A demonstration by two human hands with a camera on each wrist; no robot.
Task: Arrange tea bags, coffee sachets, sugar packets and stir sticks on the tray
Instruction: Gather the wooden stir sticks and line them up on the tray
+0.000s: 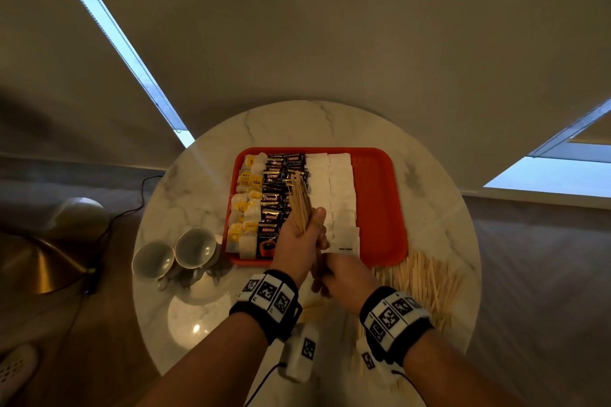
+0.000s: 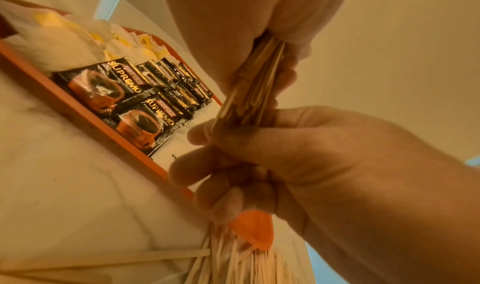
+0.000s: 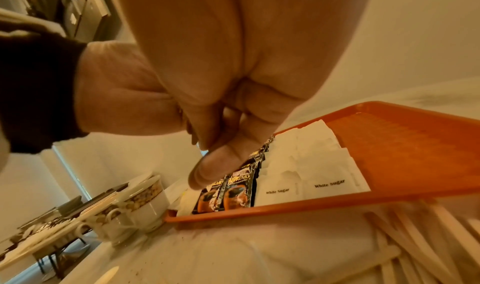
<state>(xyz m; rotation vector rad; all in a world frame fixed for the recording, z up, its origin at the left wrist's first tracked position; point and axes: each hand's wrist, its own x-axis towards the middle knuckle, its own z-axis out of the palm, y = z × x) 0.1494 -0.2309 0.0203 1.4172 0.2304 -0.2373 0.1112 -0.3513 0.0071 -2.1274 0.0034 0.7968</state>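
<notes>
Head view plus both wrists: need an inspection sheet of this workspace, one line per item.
Surface: round marble table.
Job's things: orange tray holds tea bags, Kopiko coffee sachets and white sugar packets in columns; its right strip is bare. Loose stir sticks lie on the table.
Clutter: two cups.
Hands: left hand and right hand both grip one stir stick bundle.
Cables: black cord on the floor; wrist camera leads.
Surroundings: roller blinds, brass lamp base.
</notes>
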